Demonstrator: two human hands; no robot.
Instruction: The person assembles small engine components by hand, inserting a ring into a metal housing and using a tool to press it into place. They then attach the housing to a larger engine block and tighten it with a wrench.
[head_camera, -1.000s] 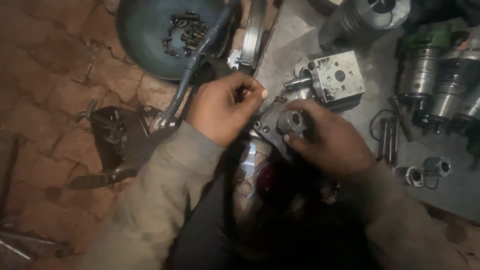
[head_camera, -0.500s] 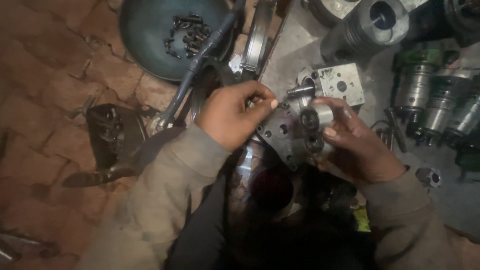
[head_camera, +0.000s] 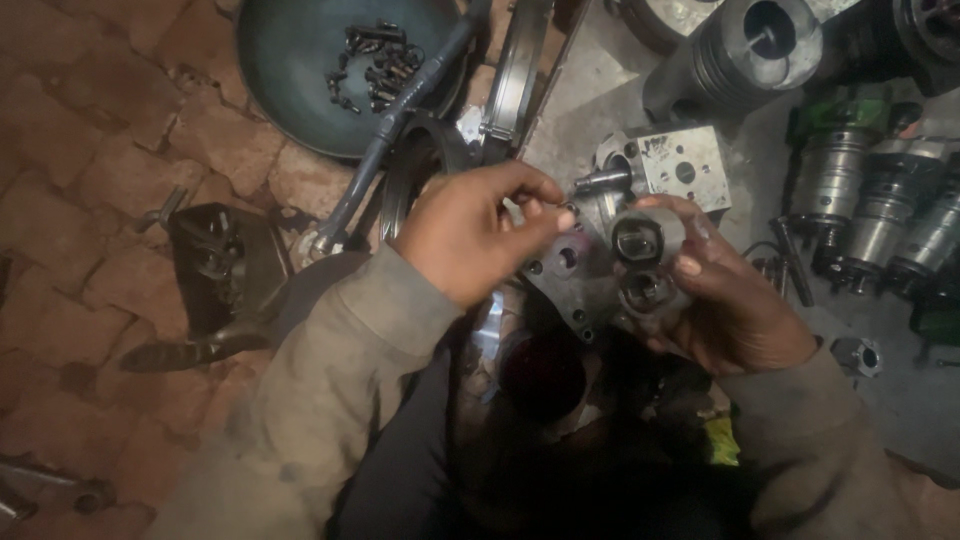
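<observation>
Left hand (head_camera: 470, 240) pinched, right hand (head_camera: 715, 300) apparently cupped

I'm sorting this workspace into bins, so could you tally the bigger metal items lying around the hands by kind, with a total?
Round dark bowl holding small bolts: 1
Large ribbed cylinder: 1
Square drilled metal block: 1
Green-topped cylindrical units, at least partly in view: 3
Slotted metal part held in the right hand: 1
Total: 7
The left hand pinches something too small to identify.

**Dusty sleeves and bare hands**

The person wears a thick, grey-brown top with long sleeves. The cloth looks dusty and worn. Both sleeves end in soft cuffs at the wrists. The left hand (head_camera: 470, 240) and right hand (head_camera: 735, 305) are bare.
</observation>
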